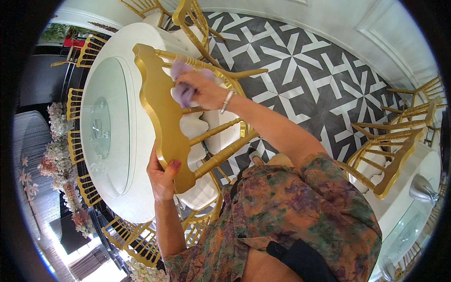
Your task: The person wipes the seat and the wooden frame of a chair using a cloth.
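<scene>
A gold-painted chair (155,102) with a scalloped top rail and turned spindles stands in front of me. My left hand (164,174) grips the near end of its top rail, thumb on the upper face. A purple cloth (184,92) is bunched in my right hand (206,88), against the far part of the chair back among the spindles. Hand and cloth are slightly blurred. Below the back, the chair's white seat (220,130) shows partly between the spindles.
Beyond the chair stands a round table with a white cloth (141,35) and a glass turntable (105,169). More gold chairs (132,243) ring it. At right, another gold chair (398,165) stands by a second table. Patterned black-and-white tiles (292,70) cover the floor.
</scene>
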Motion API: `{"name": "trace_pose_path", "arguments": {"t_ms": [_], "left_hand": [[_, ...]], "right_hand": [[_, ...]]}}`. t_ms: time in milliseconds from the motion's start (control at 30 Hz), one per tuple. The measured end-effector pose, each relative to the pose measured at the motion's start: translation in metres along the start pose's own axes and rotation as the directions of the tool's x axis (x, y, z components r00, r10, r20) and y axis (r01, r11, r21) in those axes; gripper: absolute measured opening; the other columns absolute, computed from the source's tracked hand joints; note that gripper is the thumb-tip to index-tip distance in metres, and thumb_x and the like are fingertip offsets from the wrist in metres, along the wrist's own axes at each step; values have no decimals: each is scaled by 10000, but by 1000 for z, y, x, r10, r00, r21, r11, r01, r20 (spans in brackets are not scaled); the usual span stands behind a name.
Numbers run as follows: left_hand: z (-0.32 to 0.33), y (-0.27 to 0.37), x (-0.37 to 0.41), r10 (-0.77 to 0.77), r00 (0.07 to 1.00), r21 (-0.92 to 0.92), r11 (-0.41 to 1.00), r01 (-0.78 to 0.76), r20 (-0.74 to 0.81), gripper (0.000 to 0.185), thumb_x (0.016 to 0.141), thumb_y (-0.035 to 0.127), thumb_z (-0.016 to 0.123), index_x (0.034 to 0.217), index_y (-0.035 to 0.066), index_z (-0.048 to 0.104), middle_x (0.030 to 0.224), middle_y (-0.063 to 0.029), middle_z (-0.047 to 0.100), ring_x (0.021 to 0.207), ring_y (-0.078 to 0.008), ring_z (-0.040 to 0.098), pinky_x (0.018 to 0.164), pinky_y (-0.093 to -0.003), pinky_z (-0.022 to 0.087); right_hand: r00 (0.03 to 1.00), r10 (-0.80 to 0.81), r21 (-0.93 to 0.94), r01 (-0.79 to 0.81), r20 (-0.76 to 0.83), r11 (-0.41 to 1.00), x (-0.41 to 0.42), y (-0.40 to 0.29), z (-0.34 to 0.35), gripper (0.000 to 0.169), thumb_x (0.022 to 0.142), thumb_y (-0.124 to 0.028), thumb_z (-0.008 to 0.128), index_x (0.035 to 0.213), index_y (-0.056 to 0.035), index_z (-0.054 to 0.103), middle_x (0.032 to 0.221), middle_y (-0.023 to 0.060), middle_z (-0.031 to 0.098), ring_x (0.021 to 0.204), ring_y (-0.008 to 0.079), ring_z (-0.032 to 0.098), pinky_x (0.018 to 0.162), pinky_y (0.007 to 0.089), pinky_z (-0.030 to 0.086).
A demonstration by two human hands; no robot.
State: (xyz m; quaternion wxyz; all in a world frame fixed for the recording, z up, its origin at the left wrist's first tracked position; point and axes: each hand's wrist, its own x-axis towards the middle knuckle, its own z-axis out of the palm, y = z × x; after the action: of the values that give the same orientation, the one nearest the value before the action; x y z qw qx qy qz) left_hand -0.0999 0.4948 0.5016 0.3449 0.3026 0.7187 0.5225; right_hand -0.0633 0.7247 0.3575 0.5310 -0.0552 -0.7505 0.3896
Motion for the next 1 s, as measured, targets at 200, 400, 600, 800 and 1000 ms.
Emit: {"name": "trace_pose_path", "arguments": {"t_ms": [200, 400, 600, 800, 1000], "left_hand": [[0, -1, 3, 10, 1000, 0, 1000, -10, -4, 664, 702, 15, 586, 1343, -11, 414, 1146, -74, 576, 1052, -165, 537, 936, -305, 411], [-16, -6, -2, -22, 999, 13, 1000, 23, -39, 675, 691, 27, 586, 1343, -11, 416, 1134, -77, 584, 1054, -174, 542, 929, -323, 424], [-11, 2, -1, -34, 999, 85, 996, 36, -31, 710, 656, 32, 584, 1344, -15, 414, 1134, -83, 583, 1062, -180, 541, 943, -327, 415], [-14, 0, -5, -27, 998, 12, 1000, 28, -50, 725, 637, 28, 567, 1343, -24, 412, 1141, -91, 580, 1066, -188, 539, 947, -325, 408], [-13, 0, -1, 5, 1000, 38, 999, -4, -29, 722, 639, 32, 578, 1339, -31, 412, 1136, -97, 583, 1062, -188, 539, 941, -324, 412]], "right_hand": [[882, 450, 279, -471, 138, 837, -30, 42, 17, 228, 716, -14, 621, 914, -82, 531, 836, 78, 553, 773, 232, 539, 727, 287, 452], [827, 555, -136, -541, 94, 830, -108, 81, -9, 164, 688, 11, 596, 807, -45, 498, 808, 136, 572, 771, 319, 567, 667, 387, 441], [789, 597, -398, -505, 147, 766, -111, 93, -29, 136, 684, 28, 566, 736, -43, 462, 747, 157, 556, 754, 362, 533, 651, 399, 434], [832, 521, -23, -535, -191, 845, 1, 54, -24, 155, 712, 22, 575, 834, -41, 504, 771, 114, 577, 712, 245, 574, 649, 325, 463], [896, 401, 182, -434, 192, 882, 64, 49, 37, 125, 725, -25, 579, 836, -63, 535, 811, 114, 601, 731, 225, 579, 644, 337, 467]]}}
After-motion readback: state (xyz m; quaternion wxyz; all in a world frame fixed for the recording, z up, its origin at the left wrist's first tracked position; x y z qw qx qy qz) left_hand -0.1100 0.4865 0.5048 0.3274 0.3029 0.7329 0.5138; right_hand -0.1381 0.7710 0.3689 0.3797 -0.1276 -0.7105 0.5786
